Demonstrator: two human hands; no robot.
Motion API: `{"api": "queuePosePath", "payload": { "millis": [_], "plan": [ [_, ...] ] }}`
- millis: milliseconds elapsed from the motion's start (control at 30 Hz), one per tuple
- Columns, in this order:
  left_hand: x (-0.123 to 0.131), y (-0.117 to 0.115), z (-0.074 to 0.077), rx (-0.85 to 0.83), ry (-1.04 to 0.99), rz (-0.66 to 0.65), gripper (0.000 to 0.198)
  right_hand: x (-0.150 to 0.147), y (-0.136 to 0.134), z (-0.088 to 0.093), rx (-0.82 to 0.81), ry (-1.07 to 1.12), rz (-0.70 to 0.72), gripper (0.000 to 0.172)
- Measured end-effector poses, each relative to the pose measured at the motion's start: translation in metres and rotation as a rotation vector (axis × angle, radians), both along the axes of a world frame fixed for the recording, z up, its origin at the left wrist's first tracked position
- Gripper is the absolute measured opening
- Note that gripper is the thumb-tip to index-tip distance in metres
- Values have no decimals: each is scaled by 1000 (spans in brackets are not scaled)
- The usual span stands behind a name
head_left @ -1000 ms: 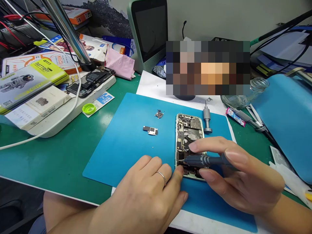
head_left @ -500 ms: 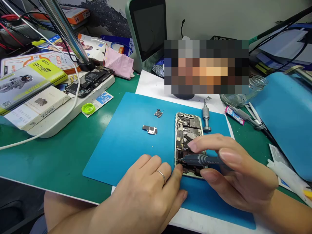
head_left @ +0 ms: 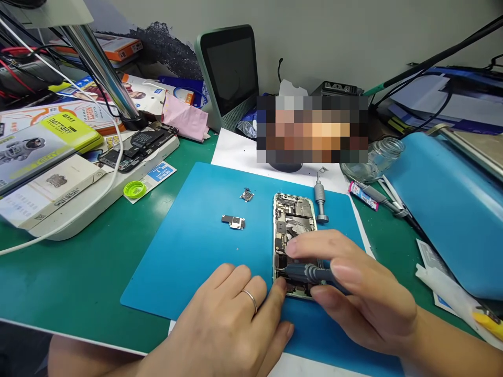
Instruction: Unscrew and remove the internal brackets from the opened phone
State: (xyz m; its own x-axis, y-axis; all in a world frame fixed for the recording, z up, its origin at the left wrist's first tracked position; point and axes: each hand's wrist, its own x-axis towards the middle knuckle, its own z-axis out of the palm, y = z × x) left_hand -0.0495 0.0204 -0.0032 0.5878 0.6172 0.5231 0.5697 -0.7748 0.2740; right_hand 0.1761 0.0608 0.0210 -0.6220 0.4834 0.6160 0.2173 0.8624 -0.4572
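Note:
An opened smartphone (head_left: 295, 225) lies on the blue mat (head_left: 188, 256), its inner parts exposed. My left hand (head_left: 231, 319), with a ring on one finger, is curled at the phone's lower left edge, and its index fingertip presses there. Between the fingers of my right hand (head_left: 365, 293) is a dark grey screwdriver (head_left: 301, 272), held nearly level, its tip at the phone's lower left side. Two small phone parts, a metal-and-black piece (head_left: 233, 221) and a square module (head_left: 247, 195), lie left of the phone.
A second grey screwdriver (head_left: 320, 201) stands beyond the phone's right corner. Behind it is a glass jar (head_left: 383, 157). To the left, another opened phone (head_left: 137, 146) rests on a white box-like base near a green cap (head_left: 134, 189). A screen device (head_left: 231, 73) stands at the back.
The camera view has tilted, so everything sits slightly lower and further left. Both hands keep nearly the same places on the phone, and the screwdriver tip stays at its lower left side.

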Motion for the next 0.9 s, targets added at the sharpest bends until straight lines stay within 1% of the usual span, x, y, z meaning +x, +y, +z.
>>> {"api": "queuePosePath", "payload": {
  "millis": [33,67,167,200,233,267,300,400,433,467,500,633,667,767,800,900],
  "plan": [
    [0,0,0,-6,-1,-2,27,0,0,0,-13,-14,-4,66],
    [-1,-1,1,-13,0,-4,27,0,-1,0,-36,-26,-13,62],
    [-1,-2,2,-33,14,-5,30,0,-1,0,-149,-17,-66,33],
    [-2,-3,2,-40,19,-5,31,0,0,-1,-187,-12,-85,27],
    [-2,-4,2,-48,26,-6,32,0,0,-1,-209,-10,-101,25],
    [-2,-4,2,-52,31,-7,32,0,0,-3,-208,-2,-119,25],
    [-2,-4,2,-55,36,-9,33,0,0,-4,-184,10,-130,30],
    [-2,-4,2,-57,47,-7,33,2,-3,-9,-80,54,-121,60],
    [-2,-4,2,-58,48,-5,33,2,-4,-10,-60,67,-113,66],
    [-2,-4,1,-58,47,-3,33,3,-5,-11,-56,64,-108,69],
    [-2,-4,1,-60,47,-2,33,4,-6,-12,-70,41,-109,68],
    [-2,-4,1,-69,53,-4,34,3,-6,-11,-111,-38,-114,53],
    [-2,-5,1,-71,54,-5,34,3,-5,-11,-101,-26,-99,55],
    [-3,-6,2,-79,58,-10,34,2,-1,-10,-54,20,-60,75],
    [-3,-6,2,-81,62,-10,34,2,0,-10,-39,34,-65,78],
    [-3,-6,2,-79,71,-7,34,3,0,-10,-11,57,-109,71]
  ]
}}
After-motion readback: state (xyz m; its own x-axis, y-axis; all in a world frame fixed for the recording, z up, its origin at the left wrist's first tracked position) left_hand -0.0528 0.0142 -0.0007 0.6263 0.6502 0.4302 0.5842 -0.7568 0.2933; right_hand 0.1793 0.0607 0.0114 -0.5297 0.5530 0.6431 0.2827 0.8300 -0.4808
